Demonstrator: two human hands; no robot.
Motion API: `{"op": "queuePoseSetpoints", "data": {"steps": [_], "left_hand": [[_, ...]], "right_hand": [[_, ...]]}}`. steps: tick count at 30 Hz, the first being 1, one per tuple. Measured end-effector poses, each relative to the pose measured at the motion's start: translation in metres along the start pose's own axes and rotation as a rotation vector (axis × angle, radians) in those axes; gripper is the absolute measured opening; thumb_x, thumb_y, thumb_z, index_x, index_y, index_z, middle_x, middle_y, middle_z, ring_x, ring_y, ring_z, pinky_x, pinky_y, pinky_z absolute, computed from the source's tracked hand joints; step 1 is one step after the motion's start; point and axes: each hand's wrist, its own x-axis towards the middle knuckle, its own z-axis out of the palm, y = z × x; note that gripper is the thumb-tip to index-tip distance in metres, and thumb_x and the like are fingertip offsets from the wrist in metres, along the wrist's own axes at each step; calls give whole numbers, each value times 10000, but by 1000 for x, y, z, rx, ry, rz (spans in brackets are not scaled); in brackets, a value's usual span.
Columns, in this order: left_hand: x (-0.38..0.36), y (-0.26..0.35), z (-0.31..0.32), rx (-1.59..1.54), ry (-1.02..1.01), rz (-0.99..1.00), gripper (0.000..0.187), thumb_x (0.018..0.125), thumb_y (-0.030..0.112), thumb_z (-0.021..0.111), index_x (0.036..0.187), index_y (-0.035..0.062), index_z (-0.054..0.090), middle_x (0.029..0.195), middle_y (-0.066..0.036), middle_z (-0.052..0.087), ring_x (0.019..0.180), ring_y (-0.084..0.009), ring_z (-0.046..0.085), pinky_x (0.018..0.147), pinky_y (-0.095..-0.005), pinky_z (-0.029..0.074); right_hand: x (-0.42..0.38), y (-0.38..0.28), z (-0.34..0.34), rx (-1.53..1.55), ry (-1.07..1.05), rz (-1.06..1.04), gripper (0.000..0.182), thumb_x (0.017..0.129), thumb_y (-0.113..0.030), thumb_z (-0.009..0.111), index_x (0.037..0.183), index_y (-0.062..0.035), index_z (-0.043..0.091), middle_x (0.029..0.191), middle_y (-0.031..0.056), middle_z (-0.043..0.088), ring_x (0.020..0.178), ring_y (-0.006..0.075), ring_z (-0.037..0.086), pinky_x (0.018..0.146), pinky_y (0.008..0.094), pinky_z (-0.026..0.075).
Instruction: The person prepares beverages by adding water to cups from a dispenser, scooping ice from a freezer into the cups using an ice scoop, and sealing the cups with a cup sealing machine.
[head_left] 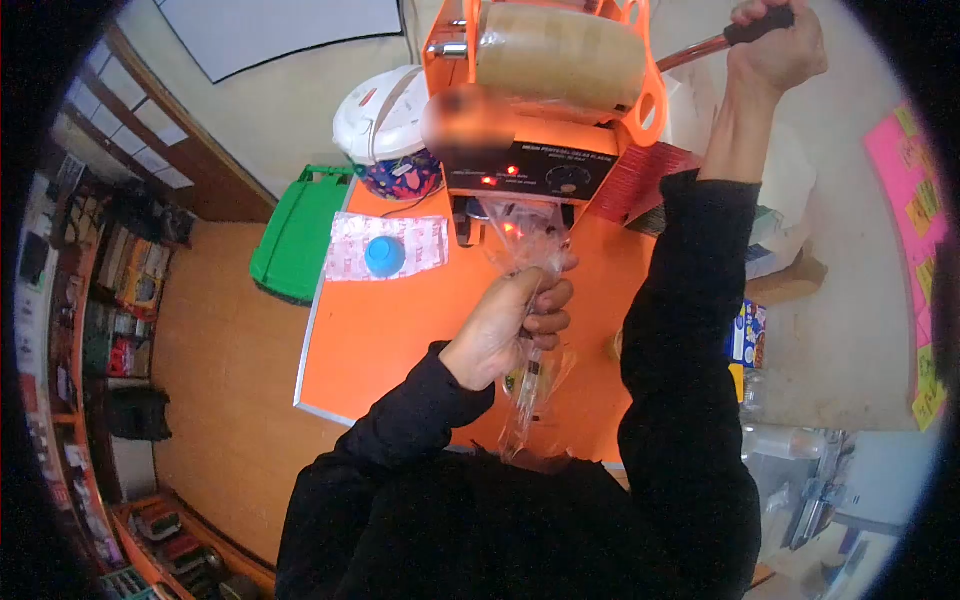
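Observation:
My left hand (525,315) is closed around a bunched strip of clear plastic film (530,225). The film spreads toward the lower opening of an orange cup sealing machine (590,150), and its loose end (520,410) hangs down near my body. Up at the right, my right hand (780,50) grips the dark handle of the machine's metal lever (695,50). A roll of film (560,55) sits across the top of the machine. Red lights glow on its black control panel (540,172). Part of the opening is hidden behind the film.
A blue cup (384,256) sits on a pink-and-white printed sheet (345,245) on the orange table (370,350). Behind it stands a white rice cooker (385,110). A green bin (300,235) is beside the table's left edge. Boxes (748,335) lie at the right.

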Motion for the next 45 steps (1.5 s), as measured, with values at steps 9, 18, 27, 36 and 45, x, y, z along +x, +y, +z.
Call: {"op": "queuePoseSetpoints", "data": {"steps": [9,18,27,36,45], "left_hand": [[-2,-14,-5,-35,38,-40,158,875,215,362,1006,170,437,557,69,285,396,-34,251,368,-179,189],[-4,-20,-15,-9,-25,-48,234,861,183,339,1080,136,407,601,62,311,448,-32,273,419,-187,242],[1,-24,-14,-49,-30,-44,222,863,205,366,1061,134,440,602,49,342,458,-40,295,420,-183,251],[-2,-21,-18,-20,0,-48,240,869,230,357,1074,135,436,603,42,355,452,-46,295,414,-192,268],[0,-18,-19,-6,-33,-48,235,873,251,359,1064,152,451,610,45,361,470,-46,309,433,-188,274]], "right_hand": [[30,39,-2,133,-355,177,338,815,-353,474,857,-19,509,688,70,524,588,148,507,538,280,424],[-126,42,-118,-492,-309,558,334,848,-291,472,705,-7,575,619,45,544,534,107,491,477,232,378],[-320,-57,-146,-36,-486,1449,331,832,-274,455,589,-59,520,537,18,503,440,104,445,395,248,325],[-326,-87,-132,64,-418,1591,307,821,-256,459,609,-48,540,551,38,522,459,122,474,406,260,340],[-325,-84,-129,86,-384,1623,286,810,-238,463,630,-38,560,565,58,541,478,140,503,418,273,355]]}}
